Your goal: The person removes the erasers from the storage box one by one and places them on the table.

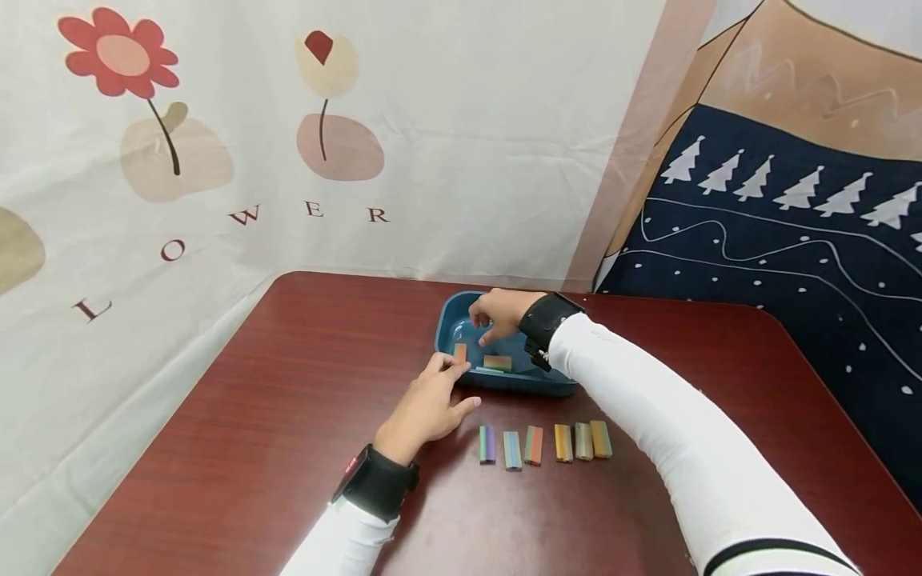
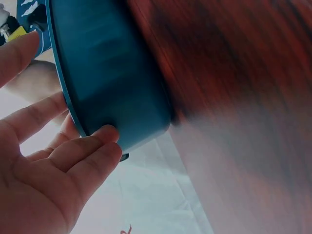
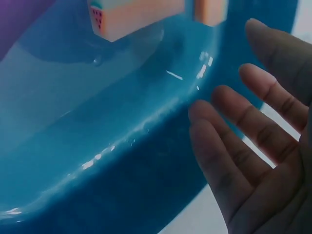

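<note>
A blue plastic basin [image 1: 519,383] stands at the table's far edge. My left hand [image 1: 425,406] is at its near left corner, and in the left wrist view fingertips [image 2: 106,134] touch the rim and outer wall. Over the basin's inside hangs my right hand [image 1: 500,311], its fingers loosely bent with nothing between them. On the basin floor lies a small two-tone block [image 1: 497,362]; another block [image 1: 460,351] is at the left side, close to the left fingers. The right wrist view shows red dots on the end of one block [image 3: 139,17].
In front of the basin, several small striped blocks stretch in a loose row, from a green and purple block [image 1: 487,445] to a yellow block [image 1: 601,439]. They lie on a reddish-brown table [image 1: 324,360]. A white cloth [image 1: 490,160] with flower prints hangs behind.
</note>
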`<state>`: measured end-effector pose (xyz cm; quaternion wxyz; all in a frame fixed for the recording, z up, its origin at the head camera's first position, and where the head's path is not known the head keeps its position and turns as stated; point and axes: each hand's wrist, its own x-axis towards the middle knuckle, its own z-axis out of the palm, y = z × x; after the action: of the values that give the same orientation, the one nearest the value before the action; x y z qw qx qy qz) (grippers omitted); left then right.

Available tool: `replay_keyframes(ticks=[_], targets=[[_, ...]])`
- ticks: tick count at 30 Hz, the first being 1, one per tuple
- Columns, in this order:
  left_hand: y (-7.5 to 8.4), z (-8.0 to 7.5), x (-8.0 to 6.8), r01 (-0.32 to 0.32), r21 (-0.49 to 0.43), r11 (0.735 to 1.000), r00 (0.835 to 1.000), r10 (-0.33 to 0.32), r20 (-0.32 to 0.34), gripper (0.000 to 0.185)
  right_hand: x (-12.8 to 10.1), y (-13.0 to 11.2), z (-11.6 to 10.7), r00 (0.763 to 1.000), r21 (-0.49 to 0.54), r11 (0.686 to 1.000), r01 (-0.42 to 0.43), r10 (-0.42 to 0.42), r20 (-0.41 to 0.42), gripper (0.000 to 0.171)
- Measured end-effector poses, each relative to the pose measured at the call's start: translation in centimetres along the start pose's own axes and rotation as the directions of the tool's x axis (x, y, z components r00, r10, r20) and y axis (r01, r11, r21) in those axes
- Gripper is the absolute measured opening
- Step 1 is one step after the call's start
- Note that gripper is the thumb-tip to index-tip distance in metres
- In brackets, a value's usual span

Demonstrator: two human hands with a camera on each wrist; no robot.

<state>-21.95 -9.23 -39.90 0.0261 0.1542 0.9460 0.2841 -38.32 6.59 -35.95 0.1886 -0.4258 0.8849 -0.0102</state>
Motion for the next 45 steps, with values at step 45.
replay_keyframes(ticks=[45], targets=[[-0.4, 0.4, 0.0, -0.033, -0.008, 0.999, 0.999, 0.033, -0.03, 0.055, 3.2, -2.3, 1.1, 0.994, -0.078, 0.995, 0.063, -0.055, 0.097, 0.04]])
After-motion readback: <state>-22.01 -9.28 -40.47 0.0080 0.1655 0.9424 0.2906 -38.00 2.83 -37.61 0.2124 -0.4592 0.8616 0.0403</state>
